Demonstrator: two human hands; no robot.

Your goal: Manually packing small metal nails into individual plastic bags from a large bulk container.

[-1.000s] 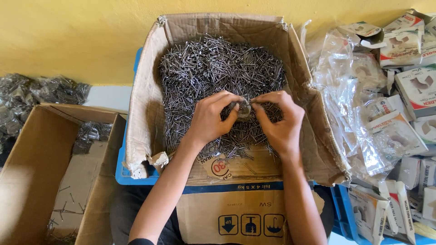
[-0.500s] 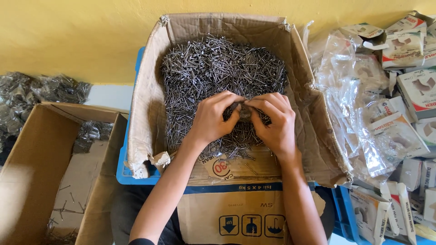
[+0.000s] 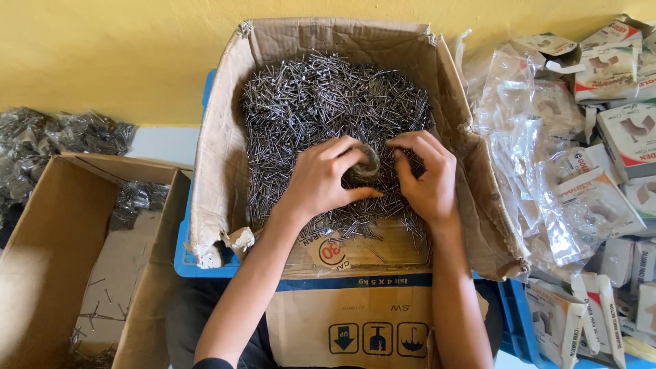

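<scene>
A torn brown carton [image 3: 225, 137] stands in the middle, its front flap [image 3: 348, 321] bearing a blue stripe and blue pictogram squares, with a red round mark [image 3: 330, 251] above. An open brown carton [image 3: 61, 260] sits left. Small white-and-red packets [image 3: 625, 137] and clear bags [image 3: 519, 130] pile up right.

Two hands [image 3: 328, 181], two cardboard boxes [image 3: 225, 137], countless nails [image 3: 328, 96].

Yellow wall [image 3: 102, 55] runs across the top from 9 to 3 o'clock, with a strip of pale floor [image 3: 164, 145] below it at 9, pretty evenly lit.
</scene>
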